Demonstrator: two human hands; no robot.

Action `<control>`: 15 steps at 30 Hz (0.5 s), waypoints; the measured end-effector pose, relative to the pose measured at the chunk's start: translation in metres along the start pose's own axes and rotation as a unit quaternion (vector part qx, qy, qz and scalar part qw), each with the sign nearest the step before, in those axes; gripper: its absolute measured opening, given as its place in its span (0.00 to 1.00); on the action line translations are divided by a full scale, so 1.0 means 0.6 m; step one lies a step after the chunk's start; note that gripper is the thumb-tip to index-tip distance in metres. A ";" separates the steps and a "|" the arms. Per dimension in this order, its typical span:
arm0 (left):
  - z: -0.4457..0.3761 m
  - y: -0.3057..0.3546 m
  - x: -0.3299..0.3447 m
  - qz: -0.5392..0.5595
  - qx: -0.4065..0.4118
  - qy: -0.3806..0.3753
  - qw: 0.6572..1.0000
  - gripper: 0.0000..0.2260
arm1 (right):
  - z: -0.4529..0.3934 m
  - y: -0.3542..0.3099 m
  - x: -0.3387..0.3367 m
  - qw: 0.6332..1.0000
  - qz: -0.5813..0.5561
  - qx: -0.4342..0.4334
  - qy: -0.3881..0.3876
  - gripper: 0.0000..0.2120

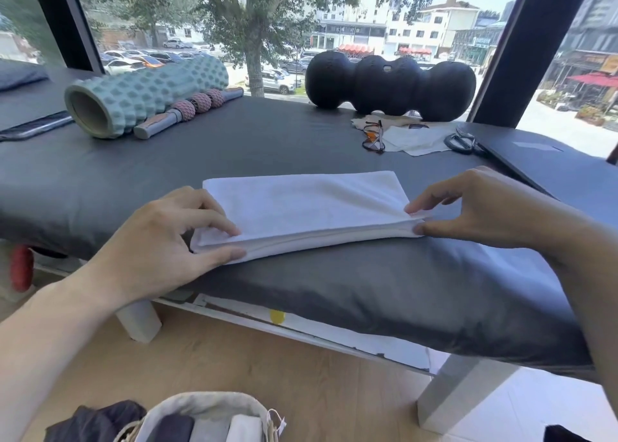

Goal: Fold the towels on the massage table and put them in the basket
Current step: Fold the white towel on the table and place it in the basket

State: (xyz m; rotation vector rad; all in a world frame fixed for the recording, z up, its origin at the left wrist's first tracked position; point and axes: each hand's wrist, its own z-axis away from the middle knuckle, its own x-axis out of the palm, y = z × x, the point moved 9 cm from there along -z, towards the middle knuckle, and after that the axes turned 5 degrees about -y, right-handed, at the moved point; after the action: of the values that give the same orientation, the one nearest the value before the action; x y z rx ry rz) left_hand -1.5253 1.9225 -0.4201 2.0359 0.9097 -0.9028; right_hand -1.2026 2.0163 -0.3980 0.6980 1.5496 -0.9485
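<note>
Now a white towel [301, 207] lies folded into a long strip on the table [368, 291], close to the near edge. The left hand [157, 241] pinches the strip's left end, fingers on top and thumb at the side. The right hand [485, 207] pinches the right end the same way, with the top layers lifted a little.

The towel looks soft, light and floppy. It will sag in the middle if it is lifted by the ends alone. It is not slippery and it will not break. The two ends are good places to hold it, with all the layers pinched together so none slide apart. For the next fold, one end could be carried over to the other.

The near edge is just beside the towel, so a pull toward the body could drag it off. Behind the towel there is open table to work on. Farther back are a roller [143, 94], glasses [374, 137] and scissors [463, 142], well apart from the towel. The basket [207, 405] sits on the floor below, already holding folded cloths.
</note>
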 end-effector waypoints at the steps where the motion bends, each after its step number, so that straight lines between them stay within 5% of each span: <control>1: 0.001 -0.002 -0.001 0.000 -0.001 -0.004 1.000 0.14 | 0.001 0.000 0.001 1.000 0.015 0.006 -0.003 0.12; 8: 0.006 0.005 0.005 -0.051 0.016 -0.033 0.998 0.15 | -0.001 -0.018 0.001 0.994 0.093 0.011 0.048 0.13; 15: 0.005 0.018 0.001 -0.087 0.043 0.013 0.995 0.14 | -0.005 -0.014 0.004 0.995 0.087 0.000 0.042 0.12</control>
State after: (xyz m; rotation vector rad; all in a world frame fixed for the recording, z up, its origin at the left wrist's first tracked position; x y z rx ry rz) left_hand -1.5172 1.9145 -0.4185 2.0696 1.0931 -1.0266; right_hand -1.2115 2.0145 -0.3983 0.8669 1.5342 -0.7981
